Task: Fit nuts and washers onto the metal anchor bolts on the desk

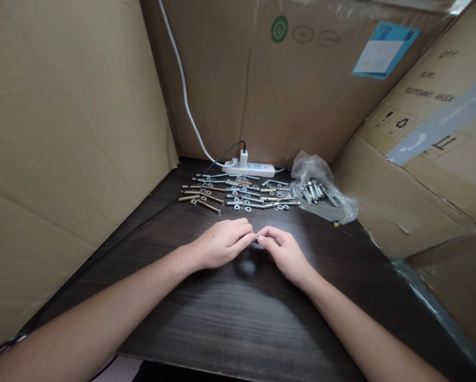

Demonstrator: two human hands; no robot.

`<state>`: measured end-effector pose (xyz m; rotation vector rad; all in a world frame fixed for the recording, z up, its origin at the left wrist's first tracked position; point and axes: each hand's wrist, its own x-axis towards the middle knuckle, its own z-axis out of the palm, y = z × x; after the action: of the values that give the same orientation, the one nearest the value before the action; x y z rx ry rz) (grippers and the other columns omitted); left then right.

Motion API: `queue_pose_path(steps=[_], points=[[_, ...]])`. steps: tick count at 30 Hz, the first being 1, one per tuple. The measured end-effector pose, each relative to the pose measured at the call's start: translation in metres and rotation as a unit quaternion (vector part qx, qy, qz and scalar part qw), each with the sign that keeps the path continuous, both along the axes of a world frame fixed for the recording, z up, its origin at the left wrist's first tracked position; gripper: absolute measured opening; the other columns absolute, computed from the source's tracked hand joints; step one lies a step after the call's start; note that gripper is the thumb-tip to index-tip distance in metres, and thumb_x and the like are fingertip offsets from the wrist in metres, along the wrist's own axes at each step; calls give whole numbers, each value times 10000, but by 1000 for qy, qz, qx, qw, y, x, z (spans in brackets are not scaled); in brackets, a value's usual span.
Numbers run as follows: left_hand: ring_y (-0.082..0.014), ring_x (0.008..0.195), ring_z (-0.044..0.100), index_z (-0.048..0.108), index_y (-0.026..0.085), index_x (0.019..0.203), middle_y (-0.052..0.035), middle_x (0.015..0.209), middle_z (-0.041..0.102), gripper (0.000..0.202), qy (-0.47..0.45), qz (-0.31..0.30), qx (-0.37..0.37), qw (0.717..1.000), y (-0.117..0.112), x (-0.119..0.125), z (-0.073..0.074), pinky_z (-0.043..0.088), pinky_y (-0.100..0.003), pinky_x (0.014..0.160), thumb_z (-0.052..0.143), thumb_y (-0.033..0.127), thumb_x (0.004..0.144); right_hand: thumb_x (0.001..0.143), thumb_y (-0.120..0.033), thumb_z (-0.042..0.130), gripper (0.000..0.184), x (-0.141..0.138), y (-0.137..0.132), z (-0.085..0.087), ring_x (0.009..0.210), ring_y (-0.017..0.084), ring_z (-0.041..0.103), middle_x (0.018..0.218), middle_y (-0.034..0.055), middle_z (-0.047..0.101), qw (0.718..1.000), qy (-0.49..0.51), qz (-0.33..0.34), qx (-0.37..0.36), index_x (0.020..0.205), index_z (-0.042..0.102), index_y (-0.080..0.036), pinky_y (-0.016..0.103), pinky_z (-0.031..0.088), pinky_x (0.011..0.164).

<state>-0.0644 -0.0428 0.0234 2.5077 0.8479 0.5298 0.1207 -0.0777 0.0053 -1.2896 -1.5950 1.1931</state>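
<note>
My left hand (226, 241) and my right hand (284, 251) meet above the dark table (206, 318), fingertips almost touching. Both are closed in a pinch. Between the thumbs and forefingers shows a bit of a small metal piece (257, 239), mostly covered by the fingers, so its kind cannot be made out. Just beyond the hands lie rows of silver and brass-coloured bolts with sleeves (245, 205), and loose nuts and washers (236, 207) among them. To their right, a clear plastic bag (343, 204) holds several more metal bolts (314, 192).
A white power strip (253, 169) with a plugged-in charger (243, 157) stands behind the bolts. Its white cord (184, 90) runs up the back. A black cable (142, 223) crosses the table's left side. Cardboard boxes (74, 106) wall in the left, back and right.
</note>
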Motion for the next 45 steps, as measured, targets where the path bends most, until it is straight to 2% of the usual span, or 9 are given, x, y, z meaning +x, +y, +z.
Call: queue_pose_path(steps=[5,9,20,25,29,35,40,45], points=[[-141,792,507,489,192,915,-12,908,518,162,-18,5,-12,1000,-4,-1,5,401,-250,697,385,313,943,813,-380,522,227,1,1,0,485,86,326,545,-53,395,1000,13,-7,-1,743,567,-169,223,286,481],[-138,781,508,475,200,978,-16,935,515,103,-25,4,-5,1000,-5,-1,7,408,-251,680,438,271,912,824,-378,522,228,3,2,-3,467,82,299,520,-62,361,1000,27,-14,-4,737,562,-171,223,273,474],[-123,769,518,469,224,1083,-6,947,513,224,-48,7,-20,999,-6,-1,5,425,-234,658,479,195,860,820,-385,521,235,2,3,-2,452,82,290,502,-65,347,999,43,-14,-3,725,558,-174,221,266,462],[-143,812,516,504,209,997,-14,951,526,148,-36,17,-23,999,-5,-2,4,425,-261,714,433,313,919,815,-385,525,231,2,2,-3,469,83,303,518,-64,360,1000,24,-9,-4,729,555,-172,221,264,472],[-138,792,516,520,198,905,-9,908,529,200,-30,15,-19,999,-2,-1,3,417,-258,722,385,341,945,821,-383,526,232,2,2,-4,479,83,308,531,-62,365,1000,20,-5,-4,737,561,-170,220,266,477],[-133,775,517,497,206,973,-10,921,524,116,-41,6,-23,999,-5,-1,4,417,-238,657,441,283,907,829,-373,522,229,3,3,-5,465,77,286,522,-65,343,1000,31,-6,-4,732,555,-168,217,254,462],[-111,714,495,484,221,1024,-5,934,507,177,-50,1,-23,998,-6,0,4,416,-229,636,433,166,864,830,-397,515,249,3,3,-5,461,81,294,518,-59,355,999,34,-9,-7,740,563,-170,218,259,452],[-109,701,496,472,221,1046,-2,933,512,231,-49,9,-34,998,-7,0,4,416,-234,635,440,137,833,825,-393,516,242,2,2,-3,461,83,293,512,-59,352,1000,29,-5,-10,739,560,-171,218,257,448]])
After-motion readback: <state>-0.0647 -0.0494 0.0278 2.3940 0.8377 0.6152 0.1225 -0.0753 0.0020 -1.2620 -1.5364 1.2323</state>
